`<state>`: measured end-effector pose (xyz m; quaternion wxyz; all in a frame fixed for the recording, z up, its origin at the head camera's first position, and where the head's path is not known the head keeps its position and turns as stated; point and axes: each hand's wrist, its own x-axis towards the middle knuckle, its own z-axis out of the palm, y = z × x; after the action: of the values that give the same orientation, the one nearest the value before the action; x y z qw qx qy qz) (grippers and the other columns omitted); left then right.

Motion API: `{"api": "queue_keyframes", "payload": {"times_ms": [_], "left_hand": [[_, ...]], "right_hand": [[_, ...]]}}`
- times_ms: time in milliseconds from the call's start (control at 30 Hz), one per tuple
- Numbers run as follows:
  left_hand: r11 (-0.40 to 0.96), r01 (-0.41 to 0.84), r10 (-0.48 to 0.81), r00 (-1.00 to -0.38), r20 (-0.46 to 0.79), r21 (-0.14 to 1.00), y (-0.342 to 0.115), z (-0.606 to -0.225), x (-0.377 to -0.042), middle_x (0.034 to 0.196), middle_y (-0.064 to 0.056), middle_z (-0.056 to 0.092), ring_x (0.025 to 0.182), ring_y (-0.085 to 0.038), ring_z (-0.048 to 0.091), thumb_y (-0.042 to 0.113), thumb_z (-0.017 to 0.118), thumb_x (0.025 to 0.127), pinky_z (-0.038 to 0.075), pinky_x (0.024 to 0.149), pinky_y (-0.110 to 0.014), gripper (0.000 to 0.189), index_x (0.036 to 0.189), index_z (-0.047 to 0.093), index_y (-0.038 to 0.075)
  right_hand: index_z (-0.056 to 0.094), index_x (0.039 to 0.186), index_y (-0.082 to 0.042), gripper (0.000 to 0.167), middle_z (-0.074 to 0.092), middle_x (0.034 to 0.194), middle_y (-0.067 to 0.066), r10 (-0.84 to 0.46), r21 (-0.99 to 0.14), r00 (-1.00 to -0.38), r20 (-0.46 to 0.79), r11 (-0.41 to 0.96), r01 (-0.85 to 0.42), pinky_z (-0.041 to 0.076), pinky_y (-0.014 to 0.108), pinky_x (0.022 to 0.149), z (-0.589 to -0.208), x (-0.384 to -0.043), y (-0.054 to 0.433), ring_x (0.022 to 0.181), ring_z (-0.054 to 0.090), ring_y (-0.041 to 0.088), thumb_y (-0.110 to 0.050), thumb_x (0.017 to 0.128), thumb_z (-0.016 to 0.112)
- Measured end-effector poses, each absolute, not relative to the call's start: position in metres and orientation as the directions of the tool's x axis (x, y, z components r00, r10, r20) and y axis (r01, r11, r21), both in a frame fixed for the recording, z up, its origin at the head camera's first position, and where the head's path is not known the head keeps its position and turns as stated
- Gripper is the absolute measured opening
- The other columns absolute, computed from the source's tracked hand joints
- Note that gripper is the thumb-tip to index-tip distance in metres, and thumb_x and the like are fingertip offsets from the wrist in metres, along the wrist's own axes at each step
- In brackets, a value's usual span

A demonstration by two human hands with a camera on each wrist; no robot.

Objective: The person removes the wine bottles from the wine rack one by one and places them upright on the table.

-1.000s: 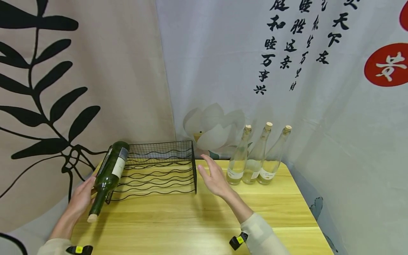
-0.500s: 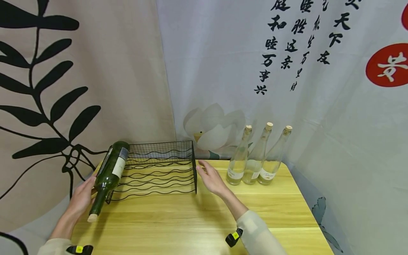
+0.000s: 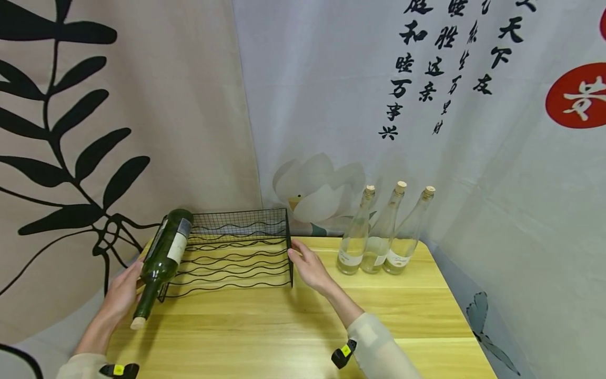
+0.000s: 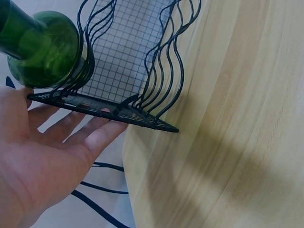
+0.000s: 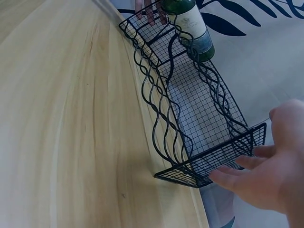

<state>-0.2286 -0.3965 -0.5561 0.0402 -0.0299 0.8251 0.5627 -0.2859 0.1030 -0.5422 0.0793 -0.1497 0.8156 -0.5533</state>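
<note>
A black wire wine rack [image 3: 236, 258] with wavy rails stands at the back left of the wooden table. One green wine bottle [image 3: 163, 252] lies across its left end, its corked neck sticking out to the front. My left hand [image 3: 122, 295] rests on the rack's left side panel, and in the left wrist view its fingers [image 4: 102, 135] stretch along the outside of the mesh. At the opposite end my right hand [image 3: 310, 268] is at the right side panel [image 5: 213, 164], fingers extended against or very near it. Neither hand holds the bottle.
Three clear corked bottles [image 3: 374, 245] with white labels stand upright right of the rack, close behind my right hand. Printed cloth [image 3: 331, 105] hangs behind the wooden table [image 3: 265, 337]. A dark cable-like curve [image 3: 21, 358] shows at lower left.
My right hand has moved left, from apart from the rack to its right side panel. The left hand, the rack and the green bottle show no clear movement.
</note>
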Motion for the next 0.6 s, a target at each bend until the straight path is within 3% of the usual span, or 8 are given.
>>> {"api": "queue_keyframes", "payload": {"times_ms": [333,600], "left_hand": [[0.377,-0.098,-0.001,-0.994,-0.106,0.921,-0.3971,-0.555,-0.2287,0.187,-0.031,0.008,0.11,0.035,0.043,0.058,0.017,0.122,0.061,0.088,-0.013,0.081,0.181,0.003,0.004],[0.424,-0.097,-0.018,-0.995,-0.099,0.9,-0.3983,-0.5531,-0.2255,0.189,-0.026,0.002,0.114,0.033,0.041,0.058,0.017,0.122,0.059,0.084,-0.017,0.083,0.18,0.003,0.001]], "right_hand": [[0.036,0.176,-0.005,0.067,0.042,0.18,0.024,-0.329,-0.925,-0.943,0.04,0.345,-0.16,0.046,0.065,0.132,-0.5474,-0.2881,0.101,0.162,0.048,0.048,-0.046,0.124,0.042],[0.031,0.178,-0.004,0.066,0.036,0.182,0.026,-0.357,-0.961,-0.934,0.022,0.249,-0.118,0.054,0.064,0.125,-0.5501,-0.2893,0.0993,0.159,0.051,0.051,-0.041,0.125,0.043]]}}
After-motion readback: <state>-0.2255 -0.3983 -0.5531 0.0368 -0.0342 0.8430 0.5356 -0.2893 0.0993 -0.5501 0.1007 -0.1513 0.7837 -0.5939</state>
